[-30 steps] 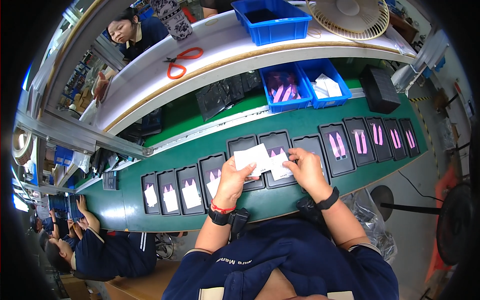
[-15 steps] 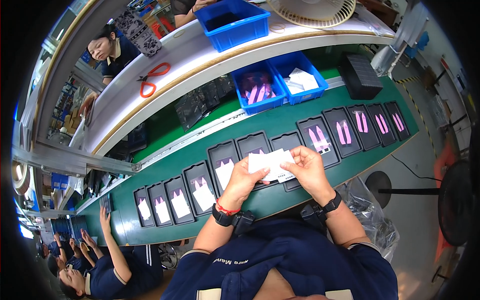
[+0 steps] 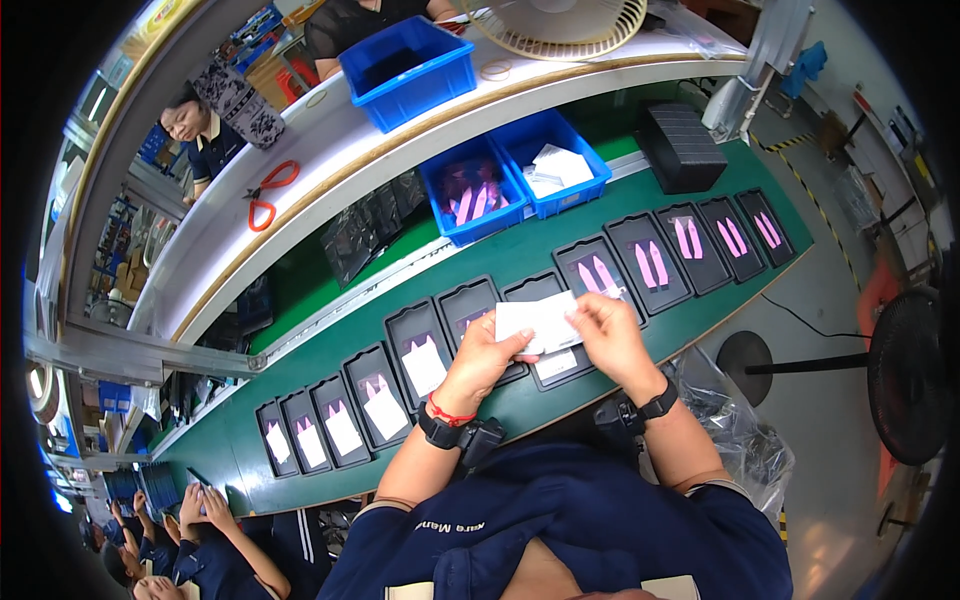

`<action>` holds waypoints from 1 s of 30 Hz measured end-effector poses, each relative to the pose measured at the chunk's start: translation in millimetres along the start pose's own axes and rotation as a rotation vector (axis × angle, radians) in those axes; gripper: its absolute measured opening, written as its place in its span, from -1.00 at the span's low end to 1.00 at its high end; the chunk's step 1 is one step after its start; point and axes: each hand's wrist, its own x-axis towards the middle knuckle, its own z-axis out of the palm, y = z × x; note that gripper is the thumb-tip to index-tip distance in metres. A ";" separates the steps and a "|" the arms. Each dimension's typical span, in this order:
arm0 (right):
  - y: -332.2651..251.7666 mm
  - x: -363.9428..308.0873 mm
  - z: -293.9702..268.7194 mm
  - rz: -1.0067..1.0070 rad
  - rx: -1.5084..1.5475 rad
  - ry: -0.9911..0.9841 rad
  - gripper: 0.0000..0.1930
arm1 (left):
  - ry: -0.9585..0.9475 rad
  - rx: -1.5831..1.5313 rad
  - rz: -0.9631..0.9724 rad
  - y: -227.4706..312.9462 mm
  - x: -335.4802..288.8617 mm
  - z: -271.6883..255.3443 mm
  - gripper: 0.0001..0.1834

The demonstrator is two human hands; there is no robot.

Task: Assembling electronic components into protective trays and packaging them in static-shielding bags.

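Note:
My left hand (image 3: 480,352) is closed on a small stack of white cards (image 3: 530,318), thumb on top, above the row of black trays. My right hand (image 3: 610,335) pinches the right edge of the same cards. Beneath them, a white card (image 3: 556,368) shows in a black tray (image 3: 584,372), partly hidden by the held cards. Several trays to the left, such as one black tray (image 3: 396,322), hold pink strips with a white card (image 3: 423,366) laid over them. To the right, trays hold pairs of pink strips (image 3: 651,264) without cards on top.
Behind the row stand a blue bin of pink strips (image 3: 455,235), a blue bin of white cards (image 3: 540,207) and a black stack (image 3: 682,148). On the shelf are red-handled scissors (image 3: 262,214) and an empty blue bin (image 3: 420,95). Co-workers sit at left; a floor fan (image 3: 905,375) stands right.
The view has shifted, so the bench appears further left. The cards, fanned apart earlier, now overlap more closely in my hands. A white card is now visible in the tray below.

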 end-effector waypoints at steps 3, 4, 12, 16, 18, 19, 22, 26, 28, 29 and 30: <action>23.4 18.4 -36.6 0.089 -0.112 0.213 -0.89 | 0.002 -0.203 -0.063 4.0 11.0 8.1 -0.76; 22.2 24.2 -45.5 0.186 -0.236 0.225 -0.87 | 0.001 -0.201 -0.063 3.0 13.9 7.9 -0.76; -7.5 11.6 -21.4 -0.030 -0.057 0.205 -0.79 | 0.082 -0.198 -0.010 -6.2 30.1 33.3 -0.68; 19.5 10.1 -26.6 0.050 0.180 0.140 -0.87 | 0.033 -0.246 -0.021 -8.6 34.6 48.4 -0.67; 19.2 10.5 -34.0 0.011 0.278 0.161 -0.90 | 0.026 -0.336 -0.058 -7.5 36.9 50.3 -0.67; 16.2 9.6 -40.3 0.037 0.291 0.142 -0.90 | 0.001 -0.392 -0.082 -5.3 38.2 51.4 -0.68; 9.7 5.8 -56.1 0.083 0.275 0.066 -0.89 | -0.030 -0.378 -0.094 -9.9 43.8 54.8 -0.70; 28.0 14.7 -85.3 0.014 0.295 0.199 -0.85 | 0.031 -0.322 -0.042 -14.4 47.3 56.9 -0.76; 33.3 32.4 -119.7 0.058 0.157 0.316 -0.85 | 0.073 -0.340 -0.058 -8.4 48.0 56.6 -0.77; 44.1 42.3 -136.3 0.069 0.008 0.315 -0.85 | 0.098 -0.339 -0.069 -7.3 48.9 58.2 -0.76; 48.0 51.8 -143.7 0.083 -0.138 0.305 -0.85 | 0.131 -0.339 -0.080 -7.1 49.7 58.9 -0.76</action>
